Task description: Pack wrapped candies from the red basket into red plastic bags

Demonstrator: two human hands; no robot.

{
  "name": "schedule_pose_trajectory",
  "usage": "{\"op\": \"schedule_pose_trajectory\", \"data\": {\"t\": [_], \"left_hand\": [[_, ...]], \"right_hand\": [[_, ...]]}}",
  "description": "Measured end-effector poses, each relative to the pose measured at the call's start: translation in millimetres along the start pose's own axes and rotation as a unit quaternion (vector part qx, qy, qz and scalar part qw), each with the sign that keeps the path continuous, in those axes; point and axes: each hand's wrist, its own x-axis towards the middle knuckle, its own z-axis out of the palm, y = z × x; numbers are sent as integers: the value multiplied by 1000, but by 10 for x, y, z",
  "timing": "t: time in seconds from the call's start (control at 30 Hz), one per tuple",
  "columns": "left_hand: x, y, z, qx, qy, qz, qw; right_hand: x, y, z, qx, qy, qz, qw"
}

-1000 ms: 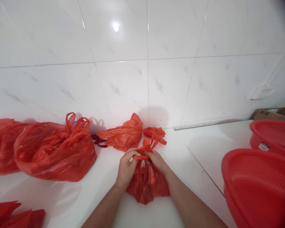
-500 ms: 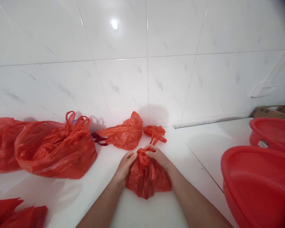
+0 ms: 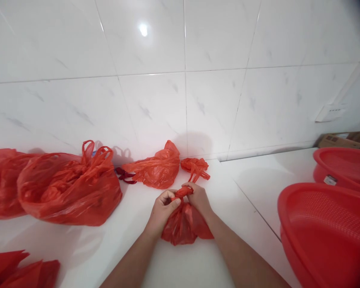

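Red bag (image 3: 183, 232) pinched at its twisted neck (image 3: 184, 193) between two bare hands

Head camera, looking forward and down: the bag is at the centre of a white desk (image 3: 180, 270), close to the wearer; whether its underside touches the surface is hard to tell. The left hand (image 3: 162, 210) is nearly closed, fingers curled and thumb laid across the front of the neck, nipping its left end. The right hand (image 3: 199, 200) is folded around the other end, some fingertips hidden behind the plastic.

Judging by the thin, crinkled film, the bag should be light and limp, rather slippery, and apt to tear if tugged hard. Whether anything is inside cannot be made out. The gathered neck, where the layers are thickest, looks the surest hold; the loose body below would probably just crumple.

Half a second earlier, a rounded lump of plastic faced forward between the hands. Now it has become a slimmer twist, the left thumb has come over it, and the bag's body looks narrower. The larger bag (image 3: 72, 200) at left and the basket (image 3: 327, 230) at right have stayed put.
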Motion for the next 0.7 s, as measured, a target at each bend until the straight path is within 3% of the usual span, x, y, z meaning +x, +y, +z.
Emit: {"op": "schedule_pose_trajectory", "data": {"t": [0.23,0.33,0.43,0.5,0.6,0.7], "left_hand": [[-16,-41,16,89,20,36,995],[-68,12,37,185,59,78,978],[-223,139,75,347,105,156,919],[-406,248,114,427,102,206,875],[-786,397,198,505,46,289,812],[-1191,450,281,519,7,353,778]], "right_hand": [[-4,-6,-79,160,-118,33,979],[-2,-32,-147,308,-167,68,934],[32,-29,-203,456,-147,87,873],[69,0,-220,473,-122,87,868],[118,61,-213,468,-109,95,872],[131,96,-179,467,-103,102,872]]}}
